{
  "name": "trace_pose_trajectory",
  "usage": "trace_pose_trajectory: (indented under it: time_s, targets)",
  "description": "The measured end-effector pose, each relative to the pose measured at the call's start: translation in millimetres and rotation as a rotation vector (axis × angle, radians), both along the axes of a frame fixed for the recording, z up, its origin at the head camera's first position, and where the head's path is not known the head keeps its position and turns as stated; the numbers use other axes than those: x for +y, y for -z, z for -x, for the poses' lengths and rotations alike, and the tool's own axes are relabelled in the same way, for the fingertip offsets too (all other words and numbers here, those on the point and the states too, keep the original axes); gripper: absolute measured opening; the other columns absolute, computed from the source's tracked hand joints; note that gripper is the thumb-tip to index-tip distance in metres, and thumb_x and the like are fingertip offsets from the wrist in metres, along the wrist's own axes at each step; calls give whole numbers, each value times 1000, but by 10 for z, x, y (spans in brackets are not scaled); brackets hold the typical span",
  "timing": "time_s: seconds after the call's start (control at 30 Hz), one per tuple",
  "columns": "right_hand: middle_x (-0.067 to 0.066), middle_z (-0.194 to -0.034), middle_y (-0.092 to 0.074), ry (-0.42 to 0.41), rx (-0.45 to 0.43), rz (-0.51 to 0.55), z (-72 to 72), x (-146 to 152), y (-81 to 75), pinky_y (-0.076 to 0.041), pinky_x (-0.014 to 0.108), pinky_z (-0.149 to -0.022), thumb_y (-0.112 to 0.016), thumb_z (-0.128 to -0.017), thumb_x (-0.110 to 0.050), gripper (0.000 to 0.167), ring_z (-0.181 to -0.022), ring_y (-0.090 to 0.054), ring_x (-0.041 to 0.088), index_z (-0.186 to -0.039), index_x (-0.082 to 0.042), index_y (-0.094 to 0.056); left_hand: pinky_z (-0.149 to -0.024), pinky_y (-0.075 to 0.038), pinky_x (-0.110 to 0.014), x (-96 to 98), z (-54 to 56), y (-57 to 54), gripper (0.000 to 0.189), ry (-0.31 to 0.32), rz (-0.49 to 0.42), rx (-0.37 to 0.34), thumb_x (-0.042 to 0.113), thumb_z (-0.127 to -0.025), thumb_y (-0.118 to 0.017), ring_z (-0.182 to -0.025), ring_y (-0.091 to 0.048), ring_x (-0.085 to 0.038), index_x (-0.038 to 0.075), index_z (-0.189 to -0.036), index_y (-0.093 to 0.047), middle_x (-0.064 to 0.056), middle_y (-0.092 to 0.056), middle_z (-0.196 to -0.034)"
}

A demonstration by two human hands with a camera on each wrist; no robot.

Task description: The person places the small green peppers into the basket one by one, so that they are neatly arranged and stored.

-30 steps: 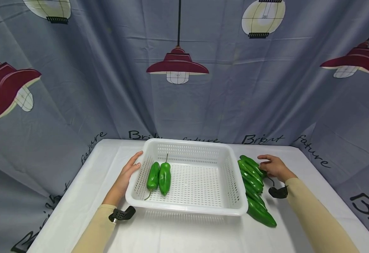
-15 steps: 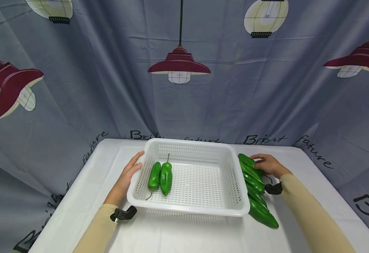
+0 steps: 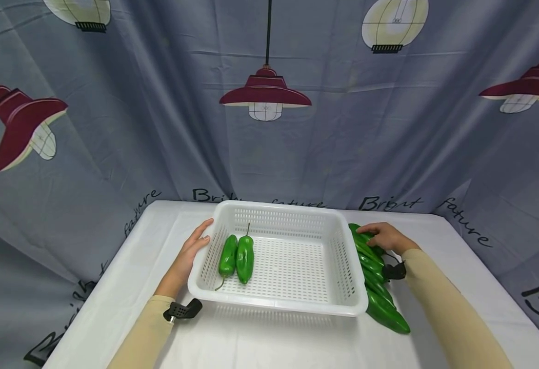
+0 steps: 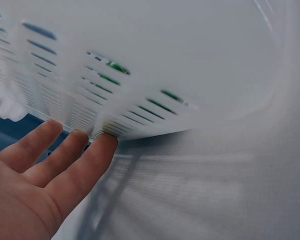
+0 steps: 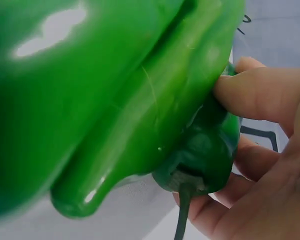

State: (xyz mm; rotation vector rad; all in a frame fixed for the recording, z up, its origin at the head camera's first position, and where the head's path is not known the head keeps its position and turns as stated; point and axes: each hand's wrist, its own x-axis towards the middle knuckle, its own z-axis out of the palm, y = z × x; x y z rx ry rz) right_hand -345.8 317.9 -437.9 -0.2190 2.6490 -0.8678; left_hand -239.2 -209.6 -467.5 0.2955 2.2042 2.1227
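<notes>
A white perforated plastic basket (image 3: 274, 303) stands on the table with two green chili peppers (image 3: 245, 260) lying in its left part. My left hand (image 3: 187, 256) rests against the basket's left side; in the left wrist view, its extended fingers (image 4: 82, 172) touch the slotted outer wall. Right of the basket, several green peppers (image 3: 374, 271) lie in an overlapping row. My right hand (image 3: 386, 238) is at the far end of that row. There, in the right wrist view, thumb and fingers hold a dark green pepper (image 5: 205, 155) around its sides, its stem pointing down.
A white cloth covers the table (image 3: 287, 343). Behind it hangs a grey-blue curtain (image 3: 269, 159) printed with lamps and lettering. Black wristbands (image 3: 183, 309) sit on both wrists. The basket's right wall stands close beside the pepper row.
My right hand has moved left over the far end of the pepper row and closed around a pepper there. The left hand stays at the basket; the head view shifts slightly.
</notes>
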Motion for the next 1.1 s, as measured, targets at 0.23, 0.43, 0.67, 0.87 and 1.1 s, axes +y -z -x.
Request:
trace_pose_trajectory:
  time_s: [0.23,0.43,0.67,0.87,1.1]
  targets:
    - [37,-154,-37,-23,4,-23,-16,9,-36,-40,70,-108,-63,-91,-2,51,-140,-34,59,-141,2,-56,-117,-34,-54,6,10,9,58,11,-18,2,22,-109,-33,-152,-28,-44,18,-164,-17,-16,-19,-170]
    - [39,-155,-32,16,4,-21,-43,131,-41,-40,69,-108,-66,-92,-6,53,-139,-33,61,-143,3,-54,-119,-31,-57,4,20,7,58,8,-24,2,22,-108,-33,-153,-26,-44,17,-164,-16,-17,-18,-171]
    - [43,-154,-28,56,-12,6,-108,253,-129,-53,40,-77,-63,-96,-12,55,-125,-48,52,-147,2,-48,-115,-39,-45,-15,21,-1,58,10,-22,0,21,-108,-32,-152,-28,-44,16,-164,-15,-18,-17,-170]
    - [44,-154,-27,79,-27,23,-190,290,-230,-56,41,-78,-62,-99,-17,57,-129,-48,55,-150,0,-45,-109,-45,-35,-24,11,-25,58,11,-25,-1,22,-109,-32,-151,-29,-45,15,-164,-15,-19,-19,-170]
    - [45,-151,-32,70,-29,93,-284,363,-243,-58,39,-76,-61,-101,-20,59,-113,-61,42,-152,2,-40,-113,-41,-45,-4,0,-20,58,10,-18,-4,21,-109,-32,-150,-30,-45,16,-164,-15,-18,-19,-170]
